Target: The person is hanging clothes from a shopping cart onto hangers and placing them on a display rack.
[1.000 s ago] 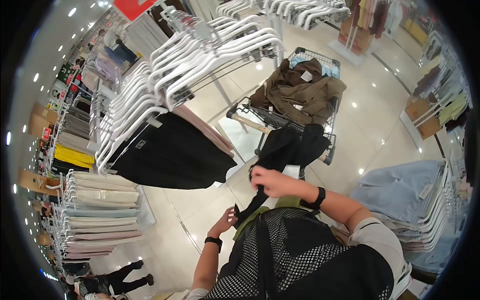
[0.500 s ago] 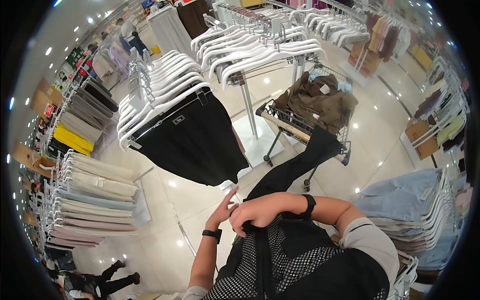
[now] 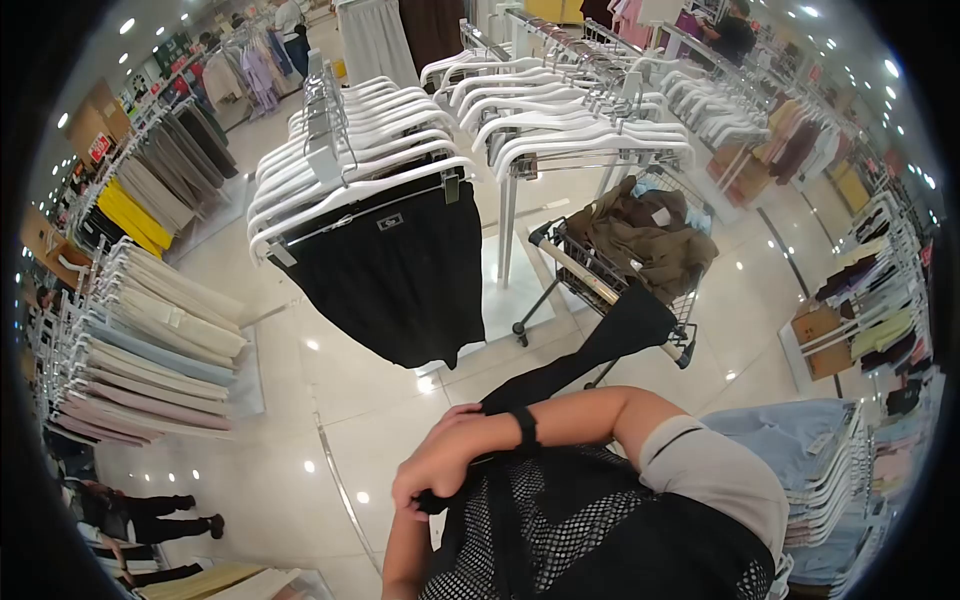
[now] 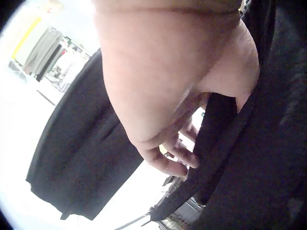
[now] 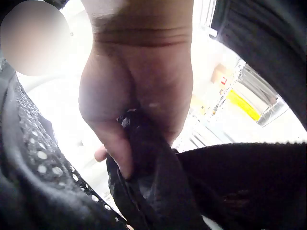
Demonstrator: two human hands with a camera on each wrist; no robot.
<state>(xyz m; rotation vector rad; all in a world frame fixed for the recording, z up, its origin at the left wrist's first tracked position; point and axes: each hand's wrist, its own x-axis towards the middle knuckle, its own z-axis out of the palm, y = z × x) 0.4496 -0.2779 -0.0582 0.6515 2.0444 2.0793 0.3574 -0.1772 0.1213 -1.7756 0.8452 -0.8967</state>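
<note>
A long black garment (image 3: 560, 370) stretches from the cart's handle end down to the chest, where both hands are. In the head view the right hand (image 3: 435, 468) crosses over the left and grips a bunched part of it; the right wrist view shows the black cloth (image 5: 153, 172) running out between thumb and fingers of that hand (image 5: 136, 96). The left hand (image 4: 172, 81), mostly hidden in the head view, has its fingers curled at the cloth's edge and its thumb tip behind the black cloth (image 4: 220, 129) in the left wrist view.
A shopping cart (image 3: 580, 272) holds a brown garment (image 3: 640, 235). White hangers (image 3: 590, 130) and a hanging black skirt (image 3: 400, 280) stand ahead. Racks of pale trousers (image 3: 160, 350) and blue garments (image 3: 780, 440) flank the body. A person (image 3: 140, 515) is at lower left.
The right hand has moved left across the left hand, drawing the black garment along. The garment now reaches lower off the cart, and the head view has shifted.
</note>
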